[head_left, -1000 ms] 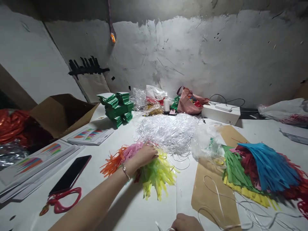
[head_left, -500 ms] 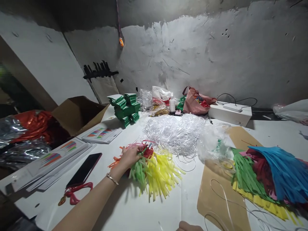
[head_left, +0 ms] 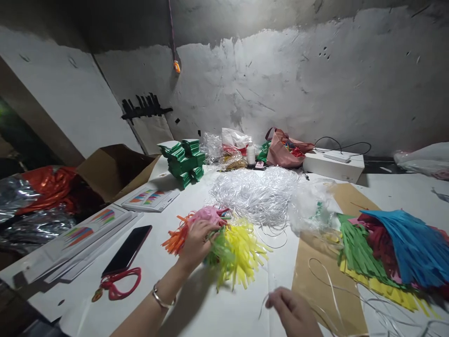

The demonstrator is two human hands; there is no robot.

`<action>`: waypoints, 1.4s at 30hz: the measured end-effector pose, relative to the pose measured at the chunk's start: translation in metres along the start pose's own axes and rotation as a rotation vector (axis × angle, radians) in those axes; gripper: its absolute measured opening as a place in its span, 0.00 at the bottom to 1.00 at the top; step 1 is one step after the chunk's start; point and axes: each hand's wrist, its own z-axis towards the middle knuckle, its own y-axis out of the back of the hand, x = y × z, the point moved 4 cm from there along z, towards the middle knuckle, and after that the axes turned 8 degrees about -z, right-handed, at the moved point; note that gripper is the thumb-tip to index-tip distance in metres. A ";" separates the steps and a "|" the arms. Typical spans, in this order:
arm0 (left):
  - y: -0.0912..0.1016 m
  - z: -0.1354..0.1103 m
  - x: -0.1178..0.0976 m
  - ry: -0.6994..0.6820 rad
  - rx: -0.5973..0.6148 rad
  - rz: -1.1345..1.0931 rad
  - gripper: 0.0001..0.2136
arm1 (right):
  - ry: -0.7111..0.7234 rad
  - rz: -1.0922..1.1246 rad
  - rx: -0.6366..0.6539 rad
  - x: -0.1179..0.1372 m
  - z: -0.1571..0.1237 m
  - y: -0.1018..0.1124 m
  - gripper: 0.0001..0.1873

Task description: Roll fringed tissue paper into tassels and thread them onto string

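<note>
Head view: a person works at a crowded white bench (head_left: 196, 313) under a scuffed grey wall.
Left hand: the left hand (head_left: 196, 238), at centre frame, has its fingers curled tight round the gathered neck of the tassel bundle (head_left: 231, 245).
Tassel bundle: it lies on the bench just left of centre, with pink and orange fringe fanning towards the upper left and green and yellow fringe towards the lower right.
Right hand: the right hand (head_left: 294, 312), low at the bottom edge, has thumb and forefinger pressed together. They appear to pinch a white strand (head_left: 264, 306), though blur softens the detail.
Ribbon heap: a tangled ribbon heap (head_left: 256, 192) sits just behind the bundle, and loose loops trail over the brown paper (head_left: 315, 281) at lower right.
Risk, snagging: the strand probably catches in those loops if drawn quickly, and drags more of them along.
Risk, tearing: the thin fringe looks fragile, so a harder squeeze or a twist at the neck likely crumples or rips it.
Risk, mixing: the fringe pile (head_left: 396, 248) at right lies close enough for colours to mingle.
Risk, forearm: the red scissors (head_left: 117, 283) and the phone (head_left: 128, 250) lie near the left forearm, where a sweep could knock them.
</note>
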 end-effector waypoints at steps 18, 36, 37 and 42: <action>-0.002 -0.073 -0.072 0.284 0.076 -0.710 0.17 | 0.127 0.355 0.283 0.090 0.060 0.027 0.23; -0.116 -0.116 -0.181 0.627 0.300 -1.017 0.13 | -0.030 0.249 -0.074 0.044 -0.035 0.074 0.10; -0.119 -0.118 -0.183 0.643 0.302 -1.029 0.13 | -0.040 0.287 -0.053 0.041 -0.036 0.074 0.11; -0.130 -0.123 -0.189 0.712 0.305 -1.066 0.13 | -0.097 0.401 -0.003 0.030 -0.041 0.080 0.11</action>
